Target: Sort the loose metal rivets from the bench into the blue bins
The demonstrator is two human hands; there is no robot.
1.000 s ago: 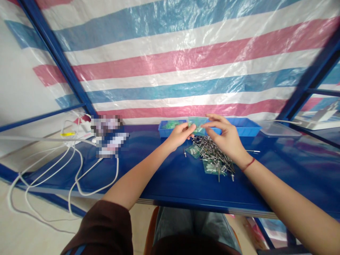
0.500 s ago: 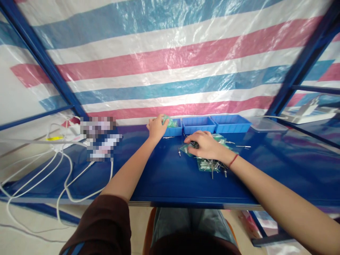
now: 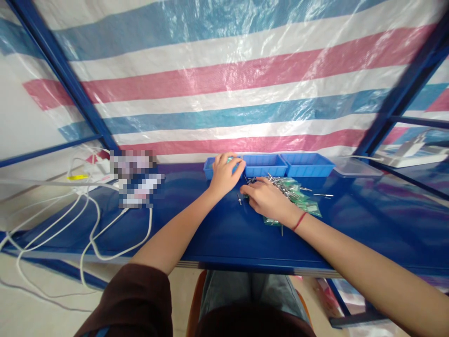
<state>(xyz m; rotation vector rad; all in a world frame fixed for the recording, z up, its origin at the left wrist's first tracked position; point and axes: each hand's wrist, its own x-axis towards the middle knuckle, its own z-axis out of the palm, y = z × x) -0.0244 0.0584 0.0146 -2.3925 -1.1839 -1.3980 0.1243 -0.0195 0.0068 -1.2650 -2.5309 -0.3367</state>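
Observation:
My left hand [image 3: 226, 173] hovers at the left blue bin [image 3: 208, 169], its thumb and fingers apart and curved. A bit of green packet [image 3: 230, 159] shows past its fingers, inside the bin. My right hand [image 3: 269, 201] is lowered onto the near left side of a pile of metal blind rivets [image 3: 286, 188] and small green plastic packets [image 3: 312, 208]. Its fingers are curled together; whatever they grip is hidden beneath them. One loose rivet [image 3: 239, 199] lies just left of that hand.
Two more blue bins, a middle one [image 3: 265, 169] and a right one [image 3: 309, 167], stand in the row. A clear plastic lid [image 3: 356, 167] lies beyond them. Another rivet [image 3: 323, 195] is right of the pile. White cables [image 3: 93, 229] trail over the table's left side.
My left hand has shifted right across the left bin, and its fingers have spread. My right hand has moved slightly left and down, uncovering more of the pile.

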